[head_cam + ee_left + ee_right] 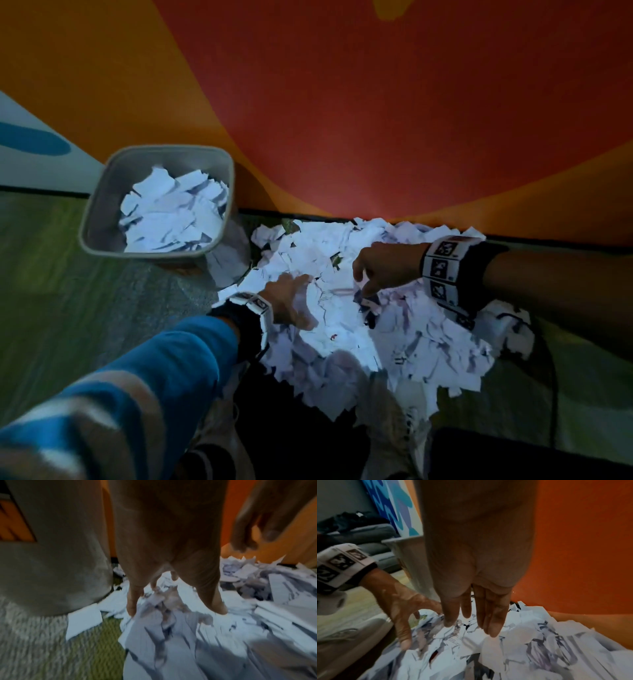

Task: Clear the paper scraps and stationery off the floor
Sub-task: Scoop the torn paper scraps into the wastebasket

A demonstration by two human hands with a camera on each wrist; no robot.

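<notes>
A big heap of white paper scraps [394, 335] lies on the carpet against the orange wall. My left hand [291, 301] rests on the heap's left side with its fingers spread, fingertips touching scraps [188, 642]. My right hand [373, 270] reaches in from the right, and its straight fingers [493, 622] point down onto the scraps [505, 649]. Neither hand holds anything. A thin pinkish thing [337, 291] lies on the heap between the hands, too blurred to name. A grey bin [102, 205], partly filled with scraps, stands left of the heap.
The bin's side [60, 561] stands close to my left hand. My light shoes [394, 411] sit at the heap's near edge. A black cable [551, 377] runs along the floor at the right. Green-grey carpet [68, 274] spreads to the left. A grey sofa [368, 534] stands farther off.
</notes>
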